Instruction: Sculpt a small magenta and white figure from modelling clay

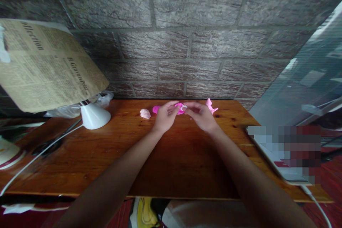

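Above the far part of the wooden desk, my left hand (pixel 166 114) is closed around a bright pink piece of modelling clay (pixel 180 111). A small whitish bit (pixel 183 107) shows at the clay's right side. There the fingertips and thumb of my right hand (pixel 202 114) pinch the same piece; their exact contact is too small to make out. Just left of my left hand lies another bright pink lump (pixel 155 109), partly hidden by that hand. Farther left sits a pale pink lump (pixel 145 114). A light pink pointed clay figure (pixel 210 105) stands behind my right hand, partly covered.
On the left, a lamp with a newsprint shade (pixel 53 67) and white base (pixel 95 116) stands on the desk (pixel 181 164), its cable crossing the surface. A tablet-like device (pixel 275 156), partly pixelated, lies at the right edge. A brick wall (pixel 171 42) rises behind.
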Motion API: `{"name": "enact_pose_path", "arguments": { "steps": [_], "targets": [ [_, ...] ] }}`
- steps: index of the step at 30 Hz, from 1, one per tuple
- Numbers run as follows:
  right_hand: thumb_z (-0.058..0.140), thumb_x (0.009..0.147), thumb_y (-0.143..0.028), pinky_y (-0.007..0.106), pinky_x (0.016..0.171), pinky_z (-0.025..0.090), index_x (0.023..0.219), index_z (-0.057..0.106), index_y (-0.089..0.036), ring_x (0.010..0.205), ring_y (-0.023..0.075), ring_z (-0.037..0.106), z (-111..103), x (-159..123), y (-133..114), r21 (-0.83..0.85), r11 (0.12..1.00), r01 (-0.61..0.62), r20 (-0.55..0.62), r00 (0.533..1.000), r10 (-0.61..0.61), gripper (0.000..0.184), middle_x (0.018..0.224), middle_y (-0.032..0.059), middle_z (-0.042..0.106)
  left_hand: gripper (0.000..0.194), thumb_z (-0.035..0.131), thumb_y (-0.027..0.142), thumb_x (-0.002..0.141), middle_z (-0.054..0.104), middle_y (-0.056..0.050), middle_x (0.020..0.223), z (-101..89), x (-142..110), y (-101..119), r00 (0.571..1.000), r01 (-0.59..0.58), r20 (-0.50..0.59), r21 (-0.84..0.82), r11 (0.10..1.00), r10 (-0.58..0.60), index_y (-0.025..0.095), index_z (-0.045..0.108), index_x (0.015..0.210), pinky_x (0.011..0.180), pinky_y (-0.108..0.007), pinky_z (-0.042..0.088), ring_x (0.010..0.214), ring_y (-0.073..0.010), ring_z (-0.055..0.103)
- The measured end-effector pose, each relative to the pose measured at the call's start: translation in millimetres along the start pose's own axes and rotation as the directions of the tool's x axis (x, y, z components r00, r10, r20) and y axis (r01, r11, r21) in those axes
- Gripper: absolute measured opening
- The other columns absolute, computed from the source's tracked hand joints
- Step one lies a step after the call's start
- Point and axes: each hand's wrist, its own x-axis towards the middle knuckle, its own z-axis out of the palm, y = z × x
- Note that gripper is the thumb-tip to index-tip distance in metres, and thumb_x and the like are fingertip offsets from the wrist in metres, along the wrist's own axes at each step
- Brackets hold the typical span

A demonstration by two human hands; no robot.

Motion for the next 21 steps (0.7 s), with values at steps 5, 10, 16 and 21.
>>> {"name": "enact_pose_path", "arguments": {
  "steps": [5,10,16,21],
  "targets": [
    [0.077,0.076,-0.051,0.028,0.059,0.051,0.103,0.074,-0.017,0.08,0.0193,0.068,-1.0,0.4,1.3,-0.014,1.0,0.018,0.0,1.0,-0.018,0.044,0.099,0.0085,0.078,0.048,0.082,0.044,0.074,0.079,-0.01,0.104,-0.6,1.3,-0.9,0.996,0.093,0.0,-0.064,0.994,-0.093,0.016,0.071,0.11,0.091,-0.04,0.059,0.097,-0.0256,0.075],
    [0.077,0.076,-0.051,0.028,0.061,0.052,0.101,0.075,-0.02,0.085,0.0206,0.069,-1.5,0.6,0.8,-0.011,0.999,0.05,0.02,0.999,-0.05,0.04,0.1,0.0074,0.078,0.044,0.083,0.051,0.07,0.08,-0.009,0.096,0.3,0.9,1.4,0.998,0.061,0.039,-0.077,0.995,-0.058,0.015,0.075,0.094,0.09,-0.041,0.06,0.091,-0.0235,0.075],
    [0.078,0.073,-0.05,0.027,0.056,0.051,0.099,0.075,-0.021,0.085,0.0217,0.069,-0.4,-0.2,-1.0,0.02,0.999,0.035,0.004,0.999,-0.035,0.039,0.1,0.0065,0.077,0.044,0.086,0.049,0.068,0.079,-0.007,0.092,1.2,0.7,1.9,0.994,0.106,0.0,-0.187,0.977,-0.108,0.015,0.074,0.094,0.087,-0.042,0.063,0.086,-0.0225,0.075],
    [0.08,0.07,-0.042,0.026,0.059,0.051,0.098,0.075,-0.02,0.087,0.0208,0.07,-0.9,-1.6,-8.2,0.097,0.994,-0.053,-0.046,0.997,0.058,0.036,0.095,0.0058,0.078,0.04,0.084,0.045,0.071,0.079,-0.007,0.096,2.2,0.2,2.0,0.997,0.076,0.012,-0.177,0.981,-0.074,0.015,0.074,0.097,0.088,-0.041,0.062,0.09,-0.0225,0.075]
  ]
}}
